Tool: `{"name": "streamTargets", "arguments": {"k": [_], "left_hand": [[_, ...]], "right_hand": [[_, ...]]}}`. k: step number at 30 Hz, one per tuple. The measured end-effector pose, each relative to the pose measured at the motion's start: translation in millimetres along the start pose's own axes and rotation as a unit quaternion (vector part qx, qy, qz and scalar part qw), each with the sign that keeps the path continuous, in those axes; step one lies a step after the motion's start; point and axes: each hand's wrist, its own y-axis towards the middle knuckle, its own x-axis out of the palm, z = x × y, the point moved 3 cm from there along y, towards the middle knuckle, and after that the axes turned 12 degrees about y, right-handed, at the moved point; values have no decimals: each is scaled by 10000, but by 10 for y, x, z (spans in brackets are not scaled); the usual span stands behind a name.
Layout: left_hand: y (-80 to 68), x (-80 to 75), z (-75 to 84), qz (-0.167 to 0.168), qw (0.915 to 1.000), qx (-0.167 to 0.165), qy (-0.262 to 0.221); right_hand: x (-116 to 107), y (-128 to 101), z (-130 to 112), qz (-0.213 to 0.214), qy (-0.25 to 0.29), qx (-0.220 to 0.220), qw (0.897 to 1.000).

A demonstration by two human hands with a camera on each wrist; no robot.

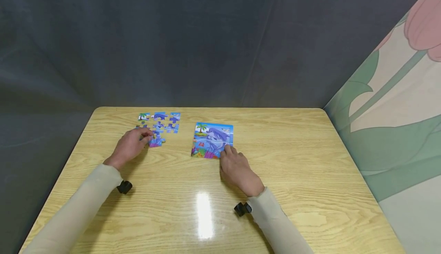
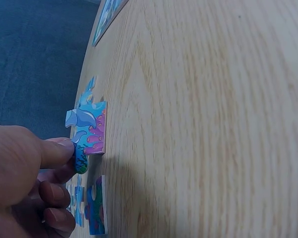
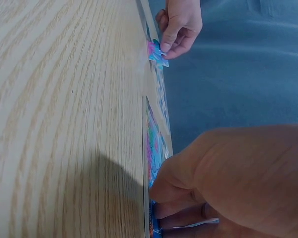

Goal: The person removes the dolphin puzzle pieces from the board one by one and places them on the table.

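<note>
Now, from the head camera, my left hand (image 1: 131,145) lies on the wooden worktop (image 1: 293,162) with its fingertips pinching a puzzle piece (image 1: 156,141) at the near edge of a loose scatter of pieces (image 1: 160,120), which lies just beyond my knuckles. My right hand (image 1: 237,167) rests flat on the worktop, its fingers stretched forward and pressing on the near right corner of the dolphin picture card (image 1: 212,139). The card sits between my two hands, closer to the right one, and well apart from the loose scatter. Both my forearms wear pale sleeves (image 1: 79,208).

On the left wrist camera, my left hand (image 2: 25,183) has thumb and curled fingers closed on the puzzle piece (image 2: 89,131), which shows blue water and pink coral and is tipped up off the worktop (image 2: 203,119) at the pinched edge. Another piece (image 2: 95,208) lies flat just beside my lower fingers, and the picture card (image 2: 107,17) shows far ahead.

On the right wrist camera, my right hand (image 3: 228,183) fills the near corner, its fingertips bearing down on the edge of the picture card (image 3: 154,144). Far beyond it my left hand (image 3: 179,25) grips the piece (image 3: 156,54) against the worktop (image 3: 64,124).
</note>
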Motion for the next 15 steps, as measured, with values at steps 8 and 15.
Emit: {"name": "streamTargets", "arguments": {"k": [8, 15], "left_hand": [[14, 6, 12, -32, 10000, 56, 67], [25, 9, 54, 124, 9998, -15, 132]], "right_hand": [[15, 1, 7, -37, -93, -7, 9999], [16, -8, 0, -62, -67, 8, 10000]]}}
